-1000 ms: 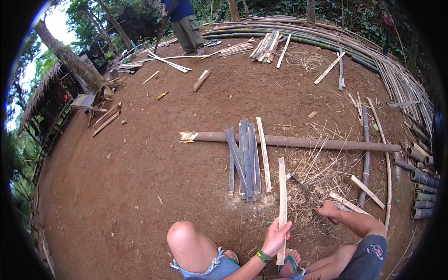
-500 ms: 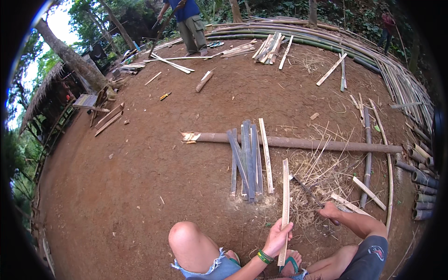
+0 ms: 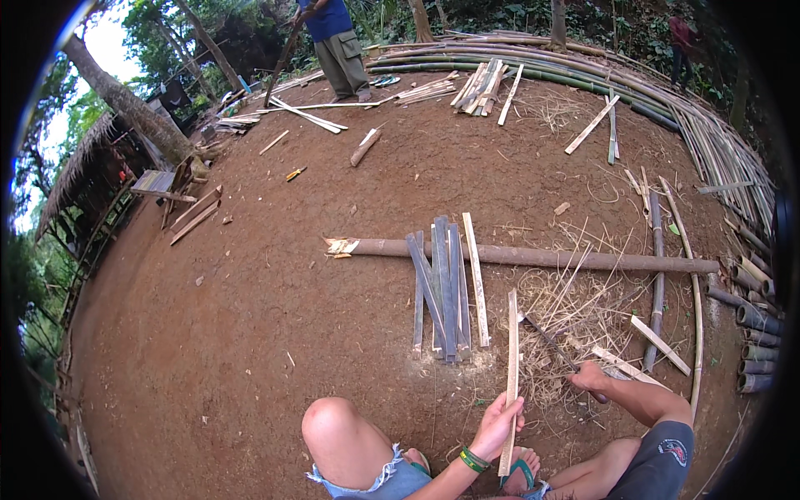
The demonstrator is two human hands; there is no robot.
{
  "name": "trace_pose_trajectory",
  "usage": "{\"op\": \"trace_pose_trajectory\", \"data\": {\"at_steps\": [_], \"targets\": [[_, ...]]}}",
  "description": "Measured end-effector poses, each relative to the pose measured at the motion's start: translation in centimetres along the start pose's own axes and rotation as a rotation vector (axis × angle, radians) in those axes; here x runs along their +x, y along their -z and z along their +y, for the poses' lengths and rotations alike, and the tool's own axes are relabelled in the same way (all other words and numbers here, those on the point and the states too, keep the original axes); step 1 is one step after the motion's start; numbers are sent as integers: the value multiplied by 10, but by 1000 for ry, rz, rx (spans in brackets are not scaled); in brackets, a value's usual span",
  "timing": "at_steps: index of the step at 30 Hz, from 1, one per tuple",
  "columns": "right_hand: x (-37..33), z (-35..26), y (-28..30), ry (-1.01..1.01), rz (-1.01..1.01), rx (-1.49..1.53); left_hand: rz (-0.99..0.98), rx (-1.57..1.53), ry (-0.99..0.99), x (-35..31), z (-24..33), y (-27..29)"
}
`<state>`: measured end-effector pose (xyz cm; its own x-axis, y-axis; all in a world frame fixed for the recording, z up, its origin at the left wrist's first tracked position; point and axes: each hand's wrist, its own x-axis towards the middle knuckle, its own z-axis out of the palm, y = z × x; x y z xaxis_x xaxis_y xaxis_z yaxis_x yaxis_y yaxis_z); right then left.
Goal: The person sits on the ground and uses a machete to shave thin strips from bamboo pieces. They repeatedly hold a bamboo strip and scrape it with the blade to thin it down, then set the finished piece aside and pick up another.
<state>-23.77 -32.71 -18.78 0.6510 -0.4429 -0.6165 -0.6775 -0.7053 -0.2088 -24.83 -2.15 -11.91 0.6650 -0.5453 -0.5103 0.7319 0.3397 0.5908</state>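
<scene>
A pale bamboo strip (image 3: 512,358) stands nearly upright in my left hand (image 3: 498,421), its fingers wrapped round the lower part. My right hand (image 3: 590,377) is closed on the handle of a long knife (image 3: 548,341). The dark blade points up and left, and its tip is close to the strip's right edge; whether they touch I cannot tell. Ahead of the strip, several dark-skinned bamboo strips (image 3: 450,292) lean across a brown log (image 3: 558,257), with one pale strip (image 3: 476,279) beside them.
Thin shavings (image 3: 575,308) are heaped under the knife. Dark bamboo poles (image 3: 754,350) are stacked at right, and long poles (image 3: 533,71) lie at the far edge. A yellow-handled tool (image 3: 296,174) lies on the soil. Another person (image 3: 337,50) stands at the back, holding a long dark piece.
The bamboo strip has dropped slightly with my left hand. My right hand and the knife have barely shifted. At the back, the other person's arms have moved.
</scene>
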Motion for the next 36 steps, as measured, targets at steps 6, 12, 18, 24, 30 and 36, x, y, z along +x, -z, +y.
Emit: {"op": "trace_pose_trajectory", "data": {"at_steps": [6, 12, 18, 24, 30, 36], "targets": [[11, 11, -10, 10, 51, -23, -2, -45, 20, -2, 3, -3], [9, 9, -10, -8, 38, 12, -20, -121, 19, -1, 1, 0], [2, 2, -3, -4, 6, 3, 33, -140, 67, -7, 7, -3], [5, 3, -4, 3, -12, 4, 42, -105, 99, -9, 12, -5], [5, 3, -7, 9, -11, 9, 51, -97, 89, -8, 14, -4], [10, 6, -12, 12, 23, -21, 49, -69, 80, -9, 17, -5]]}}
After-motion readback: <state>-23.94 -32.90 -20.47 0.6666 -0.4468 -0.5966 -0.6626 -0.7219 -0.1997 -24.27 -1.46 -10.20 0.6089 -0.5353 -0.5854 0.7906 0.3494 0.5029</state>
